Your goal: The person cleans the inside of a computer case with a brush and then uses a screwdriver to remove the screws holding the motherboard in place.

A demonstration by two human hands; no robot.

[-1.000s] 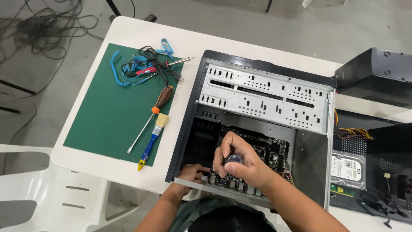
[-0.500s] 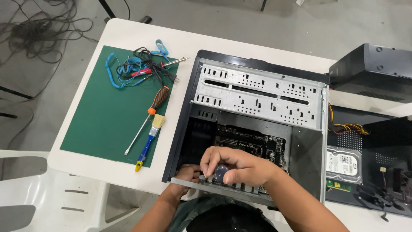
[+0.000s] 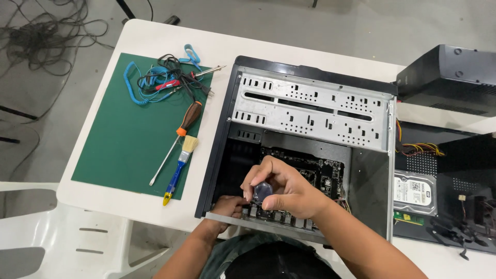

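An open black computer case (image 3: 219,155) lies on its side on the white table, with a motherboard (image 3: 320,173) in its bottom. My right hand (image 3: 289,188) is inside the case over the board's near edge, its fingers closed around the round, clear grey top of a screwdriver handle (image 3: 262,192) that stands upright; the shaft and tip are hidden under the hand. My left hand (image 3: 227,205) reaches over the case's near metal wall, fingers curled by the board's near left corner. What it holds is hidden.
A green mat (image 3: 124,139) left of the case carries an orange-handled screwdriver (image 3: 181,137), a blue-and-yellow brush (image 3: 178,168) and a coiled blue strap with cables (image 3: 155,80). At right are a hard drive (image 3: 413,194), a black box (image 3: 449,77) and a second open case (image 3: 465,181). A white plastic chair (image 3: 51,232) stands at lower left.
My right hand stays on the screwdriver handle and has turned a little, so the handle's top shows again. My left hand stays at the case's near wall.
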